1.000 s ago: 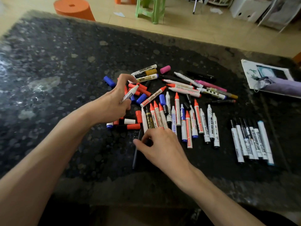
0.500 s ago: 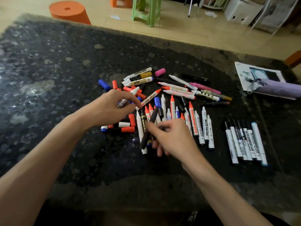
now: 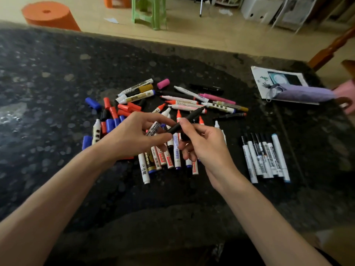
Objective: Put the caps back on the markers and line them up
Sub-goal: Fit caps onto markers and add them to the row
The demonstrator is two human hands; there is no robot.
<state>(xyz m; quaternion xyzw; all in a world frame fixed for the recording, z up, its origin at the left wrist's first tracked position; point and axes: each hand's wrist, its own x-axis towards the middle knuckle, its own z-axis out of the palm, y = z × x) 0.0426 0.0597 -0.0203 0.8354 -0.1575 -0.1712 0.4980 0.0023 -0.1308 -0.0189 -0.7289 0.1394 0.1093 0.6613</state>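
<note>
My right hand [image 3: 203, 148] holds a slim black pen [image 3: 189, 119] lifted above the pile, its tip pointing up and right. My left hand [image 3: 134, 135] grips a white whiteboard marker [image 3: 153, 128] and its fingertips touch the lower end of the black pen. Beneath both hands lies a heap of uncapped markers [image 3: 169, 158] with red and blue tips. Loose red caps [image 3: 124, 108] and blue caps [image 3: 93, 103] lie to the left. A row of capped markers [image 3: 265, 156] lies side by side to the right.
The dark speckled table [image 3: 48, 77] carries a booklet [image 3: 276, 79] with a purple pouch [image 3: 301, 93] at the back right. A pink cap [image 3: 163, 83] lies behind the pile. Orange stool [image 3: 48, 15] and green stool [image 3: 149, 10] stand on the floor beyond.
My right hand picked the black pen off the table and raised it above the pile. My left hand moved right with its white marker until it met the pen.
</note>
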